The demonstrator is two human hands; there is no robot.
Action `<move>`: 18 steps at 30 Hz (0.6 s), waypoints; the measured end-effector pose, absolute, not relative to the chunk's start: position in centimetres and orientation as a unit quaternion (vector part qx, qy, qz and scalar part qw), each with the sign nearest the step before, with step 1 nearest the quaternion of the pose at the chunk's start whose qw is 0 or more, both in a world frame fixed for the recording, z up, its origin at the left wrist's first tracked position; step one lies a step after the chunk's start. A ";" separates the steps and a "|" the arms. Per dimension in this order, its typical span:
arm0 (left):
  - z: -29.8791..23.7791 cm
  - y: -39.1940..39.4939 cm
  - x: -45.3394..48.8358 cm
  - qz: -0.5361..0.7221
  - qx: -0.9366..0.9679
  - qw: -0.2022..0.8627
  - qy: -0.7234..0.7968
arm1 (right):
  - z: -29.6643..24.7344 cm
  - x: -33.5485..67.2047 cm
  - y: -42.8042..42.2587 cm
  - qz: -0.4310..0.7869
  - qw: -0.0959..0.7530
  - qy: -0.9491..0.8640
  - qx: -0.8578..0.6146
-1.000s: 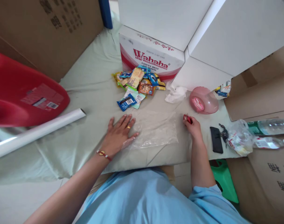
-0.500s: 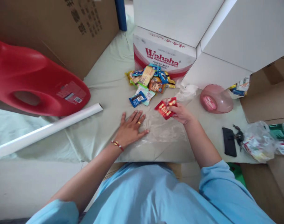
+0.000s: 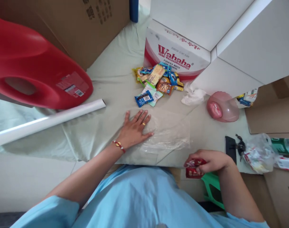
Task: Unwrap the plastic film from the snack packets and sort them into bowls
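Just now the red packet [image 3: 193, 173] got pulled back, pinched in the right hand [image 3: 212, 160] — so the clear plastic [image 3: 169, 126] is left uncovered, left hand [image 3: 133, 131] spread at its edge.

Left hand [image 3: 133, 131] spread flat, right hand [image 3: 209, 160] curled in a grip.
The person's left forearm [image 3: 92, 171] slants forward and inward, its wrist [image 3: 120, 144] nearly straight, the palm facing down and the thumb [image 3: 147, 136] stretched out to the right. The right forearm [image 3: 240, 193] also slants inward, but its wrist [image 3: 228, 164] bends so that this hand points leftward, back of the hand upward.
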State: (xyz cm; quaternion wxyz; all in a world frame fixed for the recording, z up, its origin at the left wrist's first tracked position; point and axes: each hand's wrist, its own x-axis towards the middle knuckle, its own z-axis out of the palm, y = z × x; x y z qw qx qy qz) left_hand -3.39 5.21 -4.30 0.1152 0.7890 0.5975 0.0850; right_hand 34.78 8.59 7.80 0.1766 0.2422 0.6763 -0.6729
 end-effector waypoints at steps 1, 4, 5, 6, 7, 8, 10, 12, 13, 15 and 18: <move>-4.2 5.2 -3.4 0.084 0.790 0.118 0.596 | 8.3 35.1 8.4 -0.684 0.143 0.665 0.265; -4.0 5.2 -3.5 0.083 0.792 0.124 0.593 | 8.8 34.3 9.4 -0.668 -0.070 0.615 0.413; -4.0 5.3 -3.5 0.082 0.792 0.125 0.592 | 8.6 33.5 10.2 -0.651 -0.141 0.591 0.455; -3.9 5.3 -3.5 0.082 0.793 0.126 0.591 | 8.2 32.4 11.1 -0.639 -0.196 0.567 0.480; -3.9 5.3 -3.5 0.081 0.793 0.126 0.590 | 7.7 31.1 12.0 -0.638 -0.225 0.550 0.490; -3.9 5.2 -3.5 0.081 0.793 0.125 0.590 | 7.0 29.6 12.9 -0.647 -0.231 0.538 0.488; -3.8 5.2 -3.4 0.081 0.793 0.122 0.591 | 5.5 26.8 14.4 -0.674 -0.189 0.536 0.471; -3.7 5.1 -3.3 0.083 0.791 0.117 0.595 | 4.0 24.5 15.1 -0.666 -0.101 0.567 0.474; -3.7 5.1 -3.3 0.084 0.790 0.116 0.597 | 3.4 23.7 15.2 -0.629 -0.060 0.601 0.490; -3.6 5.1 -3.2 0.085 0.787 0.118 0.599 | 2.6 23.1 15.1 -0.492 -0.010 0.688 0.534; -3.7 5.1 -3.3 0.086 0.787 0.126 0.598 | 2.5 24.0 14.3 -0.271 -0.025 0.772 0.574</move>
